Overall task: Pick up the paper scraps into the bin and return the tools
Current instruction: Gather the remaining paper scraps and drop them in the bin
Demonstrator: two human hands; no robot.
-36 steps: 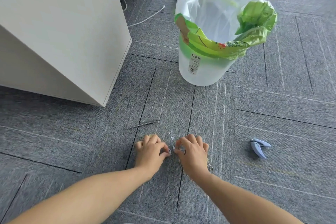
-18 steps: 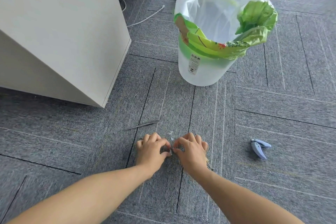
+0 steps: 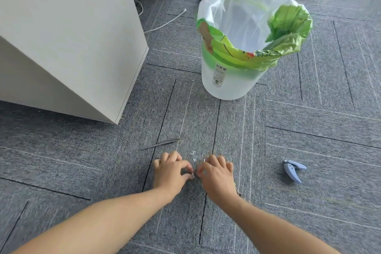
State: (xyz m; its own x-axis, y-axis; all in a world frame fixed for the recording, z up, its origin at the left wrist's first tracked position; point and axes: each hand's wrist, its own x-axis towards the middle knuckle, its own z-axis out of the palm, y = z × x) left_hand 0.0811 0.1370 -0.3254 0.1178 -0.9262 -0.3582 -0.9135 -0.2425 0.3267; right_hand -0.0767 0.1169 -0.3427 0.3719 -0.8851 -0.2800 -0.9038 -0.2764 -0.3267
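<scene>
Left hand (image 3: 171, 171) and right hand (image 3: 216, 173) have drawn together, fingertips nearly meeting.
Curled fingers pinch white paper scraps (image 3: 194, 155) on ribbed grey carpet (image 3: 309, 130); open floor separates them from the lined translucent bin (image 3: 233, 86), metal tweezers (image 3: 160, 144) and blue hand tool (image 3: 292, 170).

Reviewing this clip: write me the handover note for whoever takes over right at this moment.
Left hand: pinching paper scraps on the carpet. Right hand: fingers curled at the same pile; grip too blurred to tell.
Bin stands ahead, liner in, no scraps visible inside. Thin metal tool lies ahead-left of the pile, blue tool to the right, both untouched.
Done: nothing binned that shows. Left: bin the scraps, return both tools.
</scene>
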